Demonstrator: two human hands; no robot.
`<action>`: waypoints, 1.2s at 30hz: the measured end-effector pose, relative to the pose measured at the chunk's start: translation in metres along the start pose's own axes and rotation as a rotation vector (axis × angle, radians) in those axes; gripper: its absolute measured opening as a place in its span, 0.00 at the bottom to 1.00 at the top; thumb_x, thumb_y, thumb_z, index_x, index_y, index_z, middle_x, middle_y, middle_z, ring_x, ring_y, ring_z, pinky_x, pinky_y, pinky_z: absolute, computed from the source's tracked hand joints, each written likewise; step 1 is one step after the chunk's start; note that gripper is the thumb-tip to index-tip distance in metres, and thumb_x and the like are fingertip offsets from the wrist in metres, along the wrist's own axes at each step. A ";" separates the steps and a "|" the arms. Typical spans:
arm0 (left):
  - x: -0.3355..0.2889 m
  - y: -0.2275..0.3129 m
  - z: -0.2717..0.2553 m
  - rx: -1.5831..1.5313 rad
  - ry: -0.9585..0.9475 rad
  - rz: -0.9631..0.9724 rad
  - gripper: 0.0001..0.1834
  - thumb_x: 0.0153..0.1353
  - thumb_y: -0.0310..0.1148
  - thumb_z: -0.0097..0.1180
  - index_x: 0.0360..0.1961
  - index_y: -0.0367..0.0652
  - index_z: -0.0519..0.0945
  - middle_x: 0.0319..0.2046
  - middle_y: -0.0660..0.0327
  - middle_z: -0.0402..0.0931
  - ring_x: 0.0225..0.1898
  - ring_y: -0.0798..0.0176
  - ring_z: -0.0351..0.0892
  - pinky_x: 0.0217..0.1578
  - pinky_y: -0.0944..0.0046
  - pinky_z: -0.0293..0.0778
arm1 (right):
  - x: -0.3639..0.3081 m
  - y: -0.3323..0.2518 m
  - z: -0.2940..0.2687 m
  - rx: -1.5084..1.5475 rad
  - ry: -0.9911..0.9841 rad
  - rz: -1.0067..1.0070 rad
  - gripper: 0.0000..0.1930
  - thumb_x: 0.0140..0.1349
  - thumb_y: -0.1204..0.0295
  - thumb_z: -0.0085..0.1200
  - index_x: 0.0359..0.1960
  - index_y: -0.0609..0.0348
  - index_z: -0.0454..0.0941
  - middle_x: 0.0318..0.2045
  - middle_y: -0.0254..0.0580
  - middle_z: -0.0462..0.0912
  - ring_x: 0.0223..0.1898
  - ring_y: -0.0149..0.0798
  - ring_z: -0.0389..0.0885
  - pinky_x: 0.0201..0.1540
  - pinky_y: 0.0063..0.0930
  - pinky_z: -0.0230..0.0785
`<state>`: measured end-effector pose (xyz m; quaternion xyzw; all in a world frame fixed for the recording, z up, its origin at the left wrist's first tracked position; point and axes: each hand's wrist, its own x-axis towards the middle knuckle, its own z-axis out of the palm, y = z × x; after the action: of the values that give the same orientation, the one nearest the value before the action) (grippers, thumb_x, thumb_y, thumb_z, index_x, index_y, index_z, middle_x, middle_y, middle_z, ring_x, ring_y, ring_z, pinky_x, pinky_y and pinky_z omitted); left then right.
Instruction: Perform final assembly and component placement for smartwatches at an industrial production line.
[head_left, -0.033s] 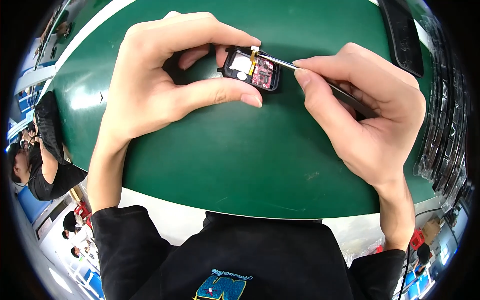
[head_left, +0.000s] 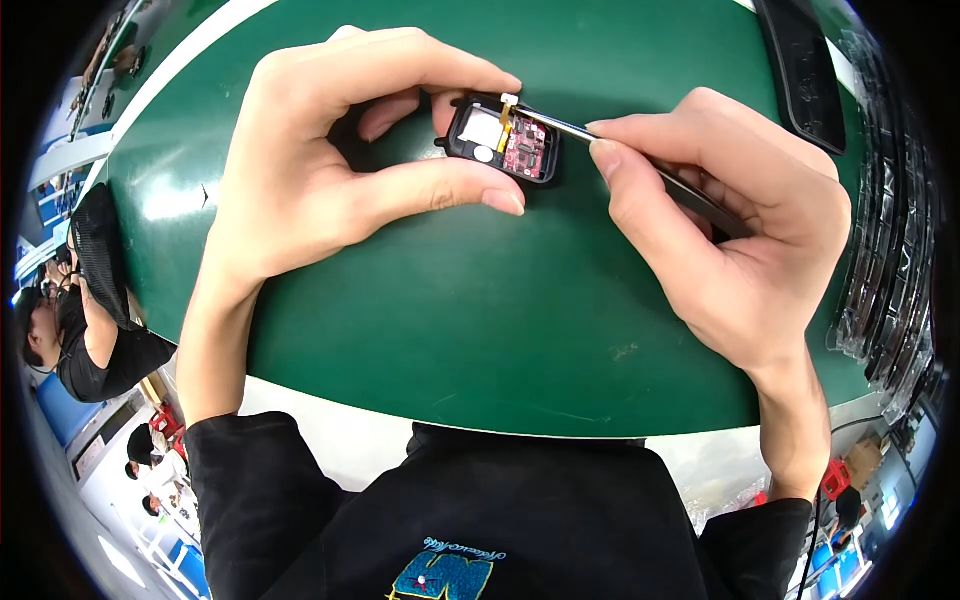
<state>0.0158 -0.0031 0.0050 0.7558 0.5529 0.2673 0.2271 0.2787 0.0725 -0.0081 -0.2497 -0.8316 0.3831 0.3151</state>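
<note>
My left hand (head_left: 310, 170) grips a small black electronic device case (head_left: 550, 165) between thumb and fingers, above the green table. Its back is off: inside show a red circuit board (head_left: 526, 148), a silvery-white block (head_left: 482, 128), a white round part (head_left: 484, 154) and a yellow-brown flex ribbon (head_left: 505, 128). A white connector tab (head_left: 510, 100) tops the ribbon at the case's far edge. My right hand (head_left: 740, 200) pinches a pair of metal tweezers (head_left: 570, 128), whose tips reach the ribbon just below the tab. Whether the tips clasp it is too small to tell.
A black tray-like object (head_left: 800, 75) lies at the far right of the green tabletop (head_left: 480, 320). Clear plastic trays or strips (head_left: 885, 220) are stacked along the right edge. Past the left edge sits another person (head_left: 100, 340), beside a black mesh object (head_left: 97, 250).
</note>
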 end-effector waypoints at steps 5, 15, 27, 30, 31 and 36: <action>-0.002 0.002 0.003 -0.085 0.020 -0.087 0.33 0.43 0.31 0.88 0.53 0.36 0.90 0.38 0.64 0.87 0.32 0.73 0.69 0.34 0.70 0.64 | -0.002 0.002 -0.002 -0.105 0.039 -0.119 0.10 0.59 0.89 0.70 0.41 0.70 0.92 0.23 0.31 0.78 0.20 0.19 0.69 0.23 0.19 0.55; -0.001 0.005 0.003 -0.026 0.018 -0.085 0.32 0.41 0.32 0.88 0.51 0.38 0.92 0.34 0.66 0.84 0.30 0.71 0.67 0.34 0.68 0.63 | 0.000 0.004 0.000 -0.201 0.056 -0.223 0.14 0.55 0.88 0.72 0.44 0.67 0.93 0.23 0.31 0.79 0.19 0.20 0.67 0.22 0.20 0.53; 0.003 -0.013 -0.003 -0.143 -0.049 0.029 0.40 0.37 0.44 0.88 0.51 0.33 0.92 0.30 0.66 0.80 0.29 0.70 0.63 0.35 0.65 0.62 | -0.001 0.002 -0.008 0.011 -0.040 0.001 0.09 0.63 0.87 0.68 0.45 0.68 0.93 0.25 0.35 0.84 0.23 0.21 0.75 0.25 0.19 0.58; 0.002 -0.013 -0.004 -0.142 -0.050 0.021 0.40 0.36 0.45 0.88 0.51 0.33 0.92 0.31 0.66 0.81 0.29 0.70 0.63 0.36 0.65 0.62 | 0.000 0.000 -0.008 0.012 -0.059 0.026 0.09 0.64 0.86 0.68 0.44 0.68 0.93 0.24 0.34 0.83 0.22 0.19 0.73 0.25 0.19 0.55; 0.002 -0.013 -0.005 -0.135 -0.055 0.017 0.40 0.36 0.45 0.88 0.51 0.33 0.92 0.31 0.66 0.82 0.29 0.70 0.63 0.36 0.64 0.62 | 0.000 0.000 -0.009 0.010 -0.064 0.029 0.08 0.64 0.85 0.68 0.44 0.67 0.93 0.24 0.33 0.83 0.22 0.19 0.72 0.24 0.19 0.54; 0.004 -0.014 -0.004 -0.117 -0.069 0.051 0.39 0.37 0.44 0.89 0.51 0.34 0.92 0.32 0.66 0.83 0.29 0.70 0.62 0.37 0.65 0.61 | -0.001 0.002 -0.006 0.015 -0.062 0.030 0.09 0.63 0.85 0.69 0.43 0.67 0.94 0.23 0.32 0.81 0.21 0.18 0.69 0.24 0.20 0.52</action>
<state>0.0043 0.0048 -0.0006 0.7637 0.5088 0.2785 0.2833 0.2840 0.0754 -0.0073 -0.2480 -0.8343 0.4014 0.2852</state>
